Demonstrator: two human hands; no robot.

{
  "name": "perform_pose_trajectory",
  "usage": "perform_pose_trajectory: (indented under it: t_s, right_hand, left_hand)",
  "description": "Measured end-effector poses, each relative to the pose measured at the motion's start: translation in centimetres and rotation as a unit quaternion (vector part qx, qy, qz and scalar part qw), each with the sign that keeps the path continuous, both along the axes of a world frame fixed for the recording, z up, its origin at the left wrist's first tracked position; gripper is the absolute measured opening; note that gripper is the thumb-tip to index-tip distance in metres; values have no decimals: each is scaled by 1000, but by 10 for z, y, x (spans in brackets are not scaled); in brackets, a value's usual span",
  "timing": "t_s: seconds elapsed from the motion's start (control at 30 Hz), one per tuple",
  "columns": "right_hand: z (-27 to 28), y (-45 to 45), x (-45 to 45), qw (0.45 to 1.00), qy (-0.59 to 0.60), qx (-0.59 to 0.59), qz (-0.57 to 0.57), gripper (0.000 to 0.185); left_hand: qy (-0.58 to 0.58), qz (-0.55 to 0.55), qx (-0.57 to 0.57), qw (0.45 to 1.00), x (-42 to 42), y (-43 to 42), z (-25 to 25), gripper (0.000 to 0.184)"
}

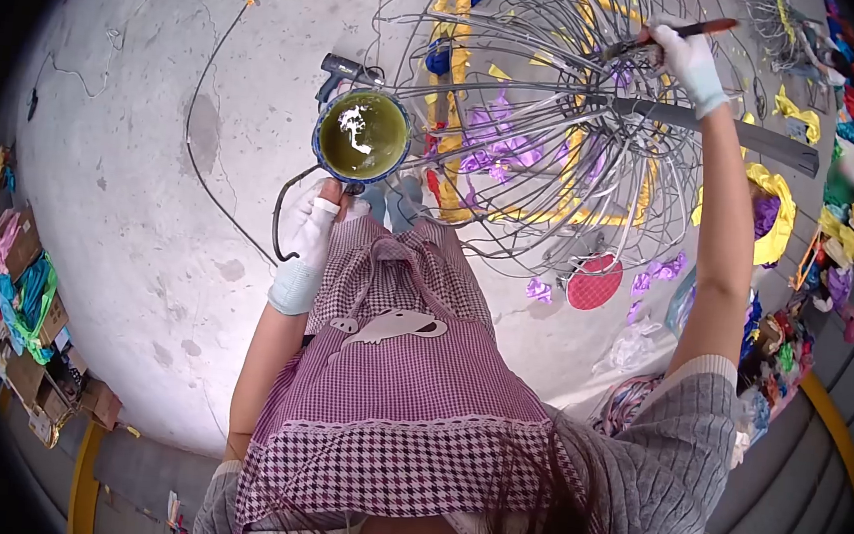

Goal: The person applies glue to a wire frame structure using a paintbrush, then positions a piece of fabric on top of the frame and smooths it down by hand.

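My left hand (312,226), in a white glove with bare fingertips, is closed on the handle side of a round blue-rimmed pot (316,144). Murky green liquid (372,142) fills much of the pot, and a dark bent metal hook (278,220) sticks out beside my hand. Further right, my gloved right hand (686,65) grips a paintbrush (715,27) with a reddish handle. Its bristle end points left over the hub of a large frame of many grey wires (514,179). Whether the bristles touch the wires I cannot tell.
A dark hand-held tool like a heat gun (338,71) lies behind the pot. Yellow-wrapped bars (450,68) and purple scraps (502,137) show among the wires. A red paddle-shaped piece (595,281) lies near my knees. Colourful material (845,220) lines the right; cardboard boxes (27,376) stand left.
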State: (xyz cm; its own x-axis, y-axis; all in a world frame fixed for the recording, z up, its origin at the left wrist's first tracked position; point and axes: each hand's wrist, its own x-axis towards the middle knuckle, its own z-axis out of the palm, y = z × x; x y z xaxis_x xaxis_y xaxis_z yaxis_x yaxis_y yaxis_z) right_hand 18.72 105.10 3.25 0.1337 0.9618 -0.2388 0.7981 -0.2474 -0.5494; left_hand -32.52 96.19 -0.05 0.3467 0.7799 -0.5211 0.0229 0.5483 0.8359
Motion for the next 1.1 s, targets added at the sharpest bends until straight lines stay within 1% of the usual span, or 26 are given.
perform_pose_trajectory:
  t_s: [0.03,0.07,0.1,0.13,0.17,0.23,0.3,0.33,0.37,0.43,0.5,0.57,0.63,0.67,0.73,0.8,0.83,0.87,0.9,0.97,1.0,1.03,1.07,1.1]
  right_hand:
    - [21,-12,-19,976,188,65,-90,24]
    - [45,-27,-39,905,367,127,-174,25]
    - [77,-43,-66,921,315,133,-187,25]
    - [103,-60,-88,934,263,137,-200,25]
    - [107,-75,-98,914,302,193,-192,27]
    - [125,-111,-135,849,345,278,-289,28]
    - [136,-141,-172,830,406,290,-248,29]
    - [139,-154,-184,843,429,228,-232,27]
    - [140,-163,-200,850,427,213,-226,26]
    - [141,-166,-231,855,422,203,-225,24]
    - [141,-161,-247,938,319,98,-91,26]
    - [121,-158,-253,961,218,171,15,28]
    - [105,-164,-253,967,164,186,49,29]
    - [110,-169,-254,968,159,190,41,29]
    - [125,-184,-254,981,151,124,1,33]
    - [119,-211,-254,944,250,153,-153,35]
    - [130,-213,-266,943,245,157,-163,35]
    - [142,-215,-281,889,235,264,-290,34]
    - [155,-221,-297,809,216,363,-410,34]
    - [175,-245,-326,763,354,376,-389,33]
    - [183,-245,-330,761,344,378,-399,33]
    - [191,-244,-331,847,289,367,-252,33]
    - [194,-243,-331,908,227,340,-95,33]
    - [188,-243,-329,870,302,381,-87,34]
  left_hand:
    - [-10,0,6,1000,1,-1,-2,35]
    - [-19,0,11,1000,2,-1,-2,35]
    - [-19,-1,15,1000,5,-1,-1,35]
    - [-43,-1,1,999,8,0,-1,34]
    - [-67,0,-13,998,12,0,0,34]
    - [-109,2,-42,993,16,-4,5,33]
    - [-89,-20,-35,995,25,-5,26,31]
    - [-75,-40,-30,996,32,-2,41,30]
    - [-62,-61,-25,996,37,-1,53,29]
    - [-50,-89,-17,995,39,-3,59,28]
    - [-59,-125,-9,990,39,-9,53,27]
    - [-69,-161,-1,985,38,-13,48,29]
    - [-67,-164,-14,984,35,-14,51,28]
    - [-66,-160,-30,984,34,-14,53,27]
    - [-62,-153,-64,984,30,-15,55,26]
    - [-75,-158,-68,982,23,-13,49,26]
    - [-85,-151,-74,982,16,-10,44,26]
    - [-94,-145,-81,982,10,-6,40,26]
    - [-102,-139,-91,981,3,-3,36,26]
    - [-107,-137,-104,979,-9,6,30,25]
    - [-110,-150,-109,976,-14,12,30,25]
    - [-105,-135,-104,980,-19,18,31,25]
    - [-99,-117,-98,983,-25,23,29,26]
    - [-102,-119,-85,984,-32,28,23,27]
